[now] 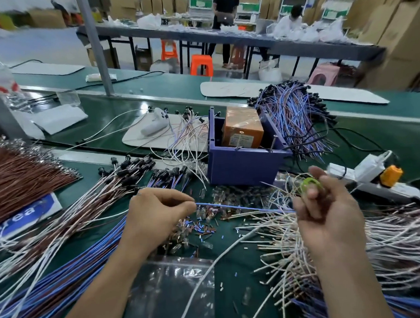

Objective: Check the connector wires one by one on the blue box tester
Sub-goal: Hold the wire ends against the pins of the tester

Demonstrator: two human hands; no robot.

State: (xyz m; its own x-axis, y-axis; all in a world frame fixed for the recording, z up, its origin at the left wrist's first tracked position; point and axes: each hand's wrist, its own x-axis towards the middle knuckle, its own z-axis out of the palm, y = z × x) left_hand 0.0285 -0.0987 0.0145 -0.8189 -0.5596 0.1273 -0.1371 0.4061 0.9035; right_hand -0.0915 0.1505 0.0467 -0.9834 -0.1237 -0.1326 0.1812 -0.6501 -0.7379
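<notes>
Evidently I've singled out one blue wire (241, 207), stretched low at centre. My left hand (158, 213) pinches one end and my right hand (325, 212) grips the other, plus a blurred green thing (310, 184), perhaps tape. The tester (242, 167) waits just above.

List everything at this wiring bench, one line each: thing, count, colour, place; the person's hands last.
blue box tester: one, blue, bench centre.
orange block: one, orange, inside the tester.
blue wire: one, blue, stretched between the hands.
blue wire bundle: many, blue, lower left.
brown wire bundle: many, brown, far left.
connector wires: many, white-pink, black connectors, left of the tester.
purple-blue bundle: many, behind the tester, right.
white wires: many, white, right.
power strip: one, white, right of the tester.
green ring: one, green, blurred, at the right hand's fingers.
left hand: pinches the blue wire.
right hand: grips its other end.
</notes>
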